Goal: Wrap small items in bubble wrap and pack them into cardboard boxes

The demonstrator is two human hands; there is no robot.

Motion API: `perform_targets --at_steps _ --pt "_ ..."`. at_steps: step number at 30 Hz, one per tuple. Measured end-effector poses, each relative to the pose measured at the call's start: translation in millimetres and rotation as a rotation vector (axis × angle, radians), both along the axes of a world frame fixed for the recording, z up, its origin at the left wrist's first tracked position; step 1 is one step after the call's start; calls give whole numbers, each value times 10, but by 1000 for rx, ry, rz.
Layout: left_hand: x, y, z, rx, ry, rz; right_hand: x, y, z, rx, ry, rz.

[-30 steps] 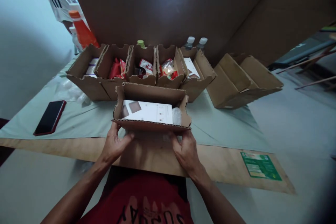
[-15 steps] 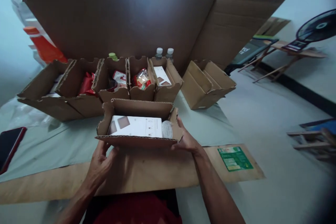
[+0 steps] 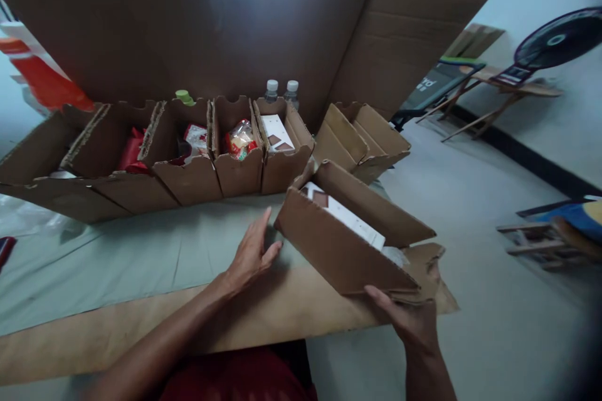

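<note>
Brown corrugated cardboard forms the loose bin [image 3: 338, 247] in your right hand [image 3: 411, 321], which grips its right end, thumb against the front wall. The bin slants over the front of the worktop [image 3: 155, 326], its right end nearer you; inside lie a white carton [image 3: 348, 218] printed with brown squares and, beside it, a clear plastic item [image 3: 395, 255]. Your left hand [image 3: 249, 252] is unclosed, fingers extended, just beside the bin's left corner — whether it touches cannot be told. Behind, five cardboard bins [image 3: 188, 183] stand in a row. From the second rightward they hold a red packet [image 3: 133, 151], a red-and-white packet [image 3: 195, 138], a clear-and-red packet [image 3: 241, 139] and a second carton [image 3: 276, 133]. Two white-capped bottles [image 3: 291, 95] rise behind the row; a separate bin [image 3: 339, 136] stands to its right.
</note>
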State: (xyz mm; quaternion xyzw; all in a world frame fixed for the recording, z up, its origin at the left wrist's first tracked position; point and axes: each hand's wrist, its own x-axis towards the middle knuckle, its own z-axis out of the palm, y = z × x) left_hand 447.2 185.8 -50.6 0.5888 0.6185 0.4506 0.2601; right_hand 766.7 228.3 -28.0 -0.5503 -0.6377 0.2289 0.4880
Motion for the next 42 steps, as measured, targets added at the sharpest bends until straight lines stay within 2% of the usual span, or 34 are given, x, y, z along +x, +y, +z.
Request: perform_targets --at_steps 2,5,8,12,20,25,29,34,36,38,42 --pt "41 16 -158 11 90 -59 -134 3 82 32 15 -56" --pt "31 -86 -362 41 185 -89 -440 57 132 112 8 -120" --pt "-6 -171 -450 66 225 -89 -710 129 89 142 -12 -173" --pt "-17 -168 -460 93 277 -105 -853 188 20 167 -66 -211" --pt "10 -180 -407 89 325 -132 -771 177 32 176 -61 -231" --pt "15 -192 -378 82 326 -134 -942 253 -18 166 -53 -247" --pt "29 -194 -394 87 316 -122 -1154 538 -33 173 -67 -233" --pt "34 -196 -412 104 324 -121 -1473 1266 -24 194 -166 -203" --pt "30 -195 -416 108 324 -117 -1545 1463 -16 210 -219 -209" --pt "28 -194 -418 114 325 -116 -1565 1508 -23 231 -251 -204" --pt "33 -198 -400 123 352 -126 -1533 1332 -93 236 -288 -119"
